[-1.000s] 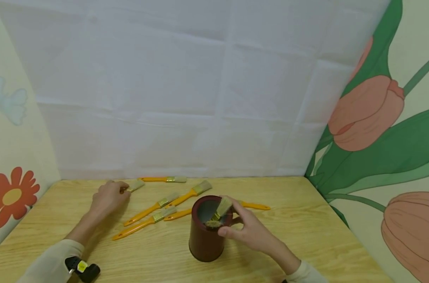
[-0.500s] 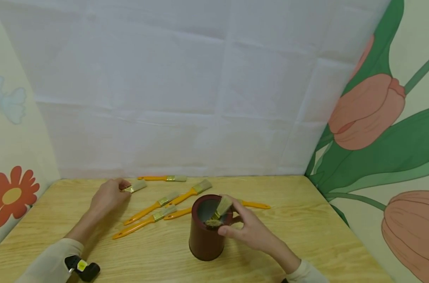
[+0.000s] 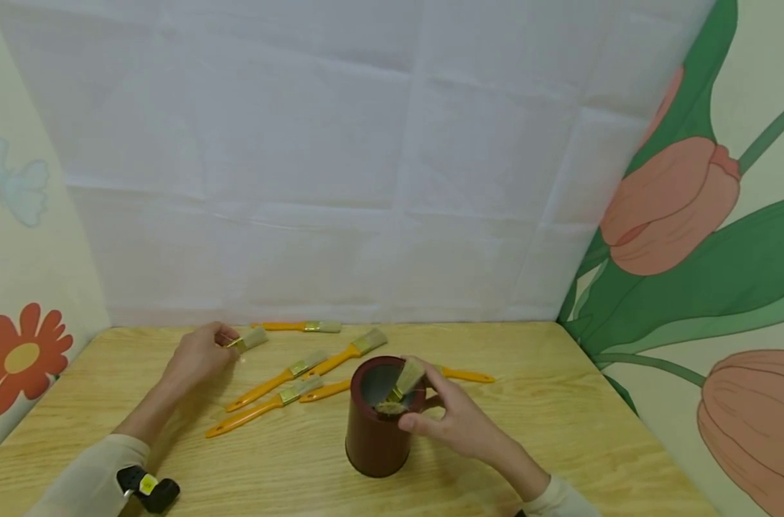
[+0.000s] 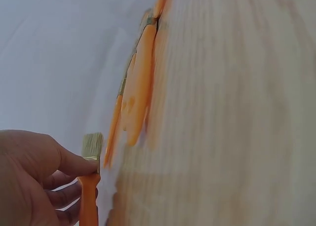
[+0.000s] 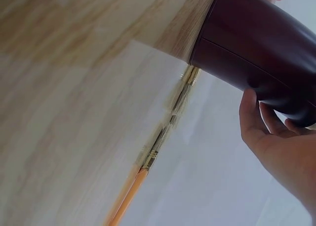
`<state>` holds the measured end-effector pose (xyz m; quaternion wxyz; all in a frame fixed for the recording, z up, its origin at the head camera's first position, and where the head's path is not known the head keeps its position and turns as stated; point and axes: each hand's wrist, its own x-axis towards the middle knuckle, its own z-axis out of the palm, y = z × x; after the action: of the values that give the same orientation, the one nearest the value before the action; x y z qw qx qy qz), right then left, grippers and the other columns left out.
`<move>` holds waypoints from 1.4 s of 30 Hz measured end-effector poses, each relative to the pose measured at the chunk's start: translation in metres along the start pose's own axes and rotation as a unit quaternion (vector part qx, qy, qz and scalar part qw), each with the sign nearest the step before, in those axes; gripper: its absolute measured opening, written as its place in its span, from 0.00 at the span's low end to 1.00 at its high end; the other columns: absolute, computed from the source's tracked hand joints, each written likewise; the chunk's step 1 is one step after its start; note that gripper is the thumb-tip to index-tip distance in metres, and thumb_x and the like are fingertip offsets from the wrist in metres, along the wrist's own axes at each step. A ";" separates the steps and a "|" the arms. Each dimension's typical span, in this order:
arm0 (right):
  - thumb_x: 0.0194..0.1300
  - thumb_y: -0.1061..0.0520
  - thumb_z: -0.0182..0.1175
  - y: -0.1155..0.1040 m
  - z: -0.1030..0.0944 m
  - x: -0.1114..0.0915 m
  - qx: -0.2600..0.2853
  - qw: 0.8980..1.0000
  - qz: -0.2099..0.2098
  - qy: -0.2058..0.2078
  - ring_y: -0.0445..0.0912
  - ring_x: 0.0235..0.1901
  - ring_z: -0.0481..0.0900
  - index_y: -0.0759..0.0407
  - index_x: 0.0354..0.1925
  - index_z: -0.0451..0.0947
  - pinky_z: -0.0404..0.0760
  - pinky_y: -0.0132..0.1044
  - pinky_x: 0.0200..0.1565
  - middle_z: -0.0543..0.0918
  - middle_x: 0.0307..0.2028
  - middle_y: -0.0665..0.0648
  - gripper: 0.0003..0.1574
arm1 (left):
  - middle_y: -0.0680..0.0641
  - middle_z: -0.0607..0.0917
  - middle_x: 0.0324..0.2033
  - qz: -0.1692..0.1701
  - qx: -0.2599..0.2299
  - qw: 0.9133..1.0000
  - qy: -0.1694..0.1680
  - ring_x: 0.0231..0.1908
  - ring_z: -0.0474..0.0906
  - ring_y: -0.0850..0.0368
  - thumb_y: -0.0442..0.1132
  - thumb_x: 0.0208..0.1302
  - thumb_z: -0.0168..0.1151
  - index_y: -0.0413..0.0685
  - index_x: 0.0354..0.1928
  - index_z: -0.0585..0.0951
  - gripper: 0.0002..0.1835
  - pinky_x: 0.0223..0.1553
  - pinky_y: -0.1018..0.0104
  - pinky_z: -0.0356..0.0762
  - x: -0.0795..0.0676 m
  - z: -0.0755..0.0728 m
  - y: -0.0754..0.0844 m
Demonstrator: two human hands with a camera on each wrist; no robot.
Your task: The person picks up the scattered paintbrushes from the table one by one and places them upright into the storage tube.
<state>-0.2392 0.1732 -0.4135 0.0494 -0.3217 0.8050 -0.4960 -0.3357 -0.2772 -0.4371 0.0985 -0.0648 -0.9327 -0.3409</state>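
My left hand [image 3: 201, 352] is at the back left of the table, pinching a paintbrush [image 3: 253, 338] with thumb and fingers near its metal collar. In the left wrist view, the brush's pale bristles [image 4: 92, 146] point up and its orange handle [image 4: 89, 201] runs down past the fingers. A dark red can [image 3: 377, 449] stands upright near the middle of the table. My right hand [image 3: 459, 420] grips the can near its rim from the right, thumb in front and fingers behind. Two brushes rest inside with bristles up, one leaning on the rim [image 3: 408, 375], the other lower [image 3: 390, 408].
Several orange-handled paintbrushes [image 3: 253, 418] lie between the left hand and the can. Another brush [image 3: 285, 327] lies along the table's back edge, and a handle [image 3: 469, 375] shows behind the right hand. A white sheet [image 3: 301, 179] hangs behind the wooden table [image 3: 528, 467].
My left hand has risen slightly with the paintbrush, and more of its metal collar shows now. The right hand and the can have stayed in place.
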 end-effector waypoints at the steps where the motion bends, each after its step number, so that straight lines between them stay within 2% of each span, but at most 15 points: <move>1: 0.73 0.40 0.63 0.000 0.000 0.000 0.000 1.000 -0.001 0.001 0.45 0.56 0.75 0.33 0.79 0.53 0.78 0.46 0.57 0.74 0.63 0.49 0.44 | 0.36 0.83 0.43 0.004 -0.001 1.000 0.003 0.44 0.79 0.37 0.33 0.63 0.67 0.33 0.50 0.80 0.16 0.41 0.44 0.77 0.000 -0.001 0.001; 7: 0.73 0.40 0.62 0.001 0.000 0.000 -0.001 1.000 -0.005 0.001 0.45 0.56 0.75 0.33 0.79 0.53 0.78 0.46 0.57 0.74 0.63 0.49 0.45 | 0.35 0.82 0.43 0.023 -0.007 1.000 0.008 0.44 0.78 0.36 0.32 0.65 0.67 0.34 0.50 0.79 0.14 0.38 0.46 0.79 0.000 -0.006 0.013; 15: 0.73 0.39 0.62 0.001 0.000 0.000 -0.001 1.000 -0.008 0.000 0.45 0.57 0.75 0.33 0.79 0.53 0.78 0.45 0.57 0.74 0.63 0.47 0.44 | 0.33 0.82 0.45 0.027 -0.020 0.999 0.006 0.43 0.80 0.36 0.33 0.70 0.63 0.35 0.52 0.76 0.13 0.33 0.52 0.81 -0.005 -0.013 0.045; 24: 0.73 0.39 0.62 0.000 0.000 0.000 -0.003 1.000 -0.010 -0.002 0.45 0.57 0.75 0.35 0.79 0.53 0.78 0.46 0.57 0.74 0.63 0.47 0.45 | 0.37 0.81 0.46 0.055 -0.036 0.998 0.023 0.46 0.81 0.38 0.32 0.72 0.61 0.38 0.52 0.74 0.11 0.37 0.52 0.82 -0.013 -0.015 0.074; 30: 0.73 0.39 0.62 0.000 0.000 -0.001 -0.003 1.000 -0.007 0.000 0.45 0.58 0.75 0.34 0.79 0.53 0.78 0.45 0.57 0.74 0.63 0.47 0.45 | 0.39 0.81 0.47 0.081 -0.053 0.995 0.024 0.47 0.80 0.39 0.32 0.71 0.62 0.39 0.53 0.75 0.12 0.39 0.51 0.83 -0.023 -0.018 0.100; 36: 0.73 0.39 0.62 0.000 0.000 0.000 -0.007 1.000 -0.009 0.000 0.45 0.57 0.75 0.33 0.79 0.53 0.78 0.46 0.57 0.74 0.64 0.49 0.44 | 0.44 0.82 0.48 0.099 -0.072 0.992 0.019 0.49 0.81 0.42 0.36 0.72 0.65 0.45 0.53 0.76 0.12 0.41 0.50 0.81 -0.036 -0.022 0.126; 42: 0.73 0.38 0.62 0.000 0.000 0.000 -0.006 1.000 -0.007 0.000 0.44 0.57 0.75 0.33 0.79 0.53 0.78 0.47 0.57 0.74 0.64 0.49 0.44 | 0.49 0.84 0.44 0.136 -0.121 0.983 0.013 0.48 0.82 0.50 0.35 0.70 0.67 0.47 0.50 0.77 0.11 0.45 0.54 0.82 -0.052 -0.022 0.155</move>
<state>-0.2390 0.1734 -0.4136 0.0442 -0.3279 0.8058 -0.4911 -0.2525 -0.1772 -0.3359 0.1481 -0.1982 -0.8657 -0.4351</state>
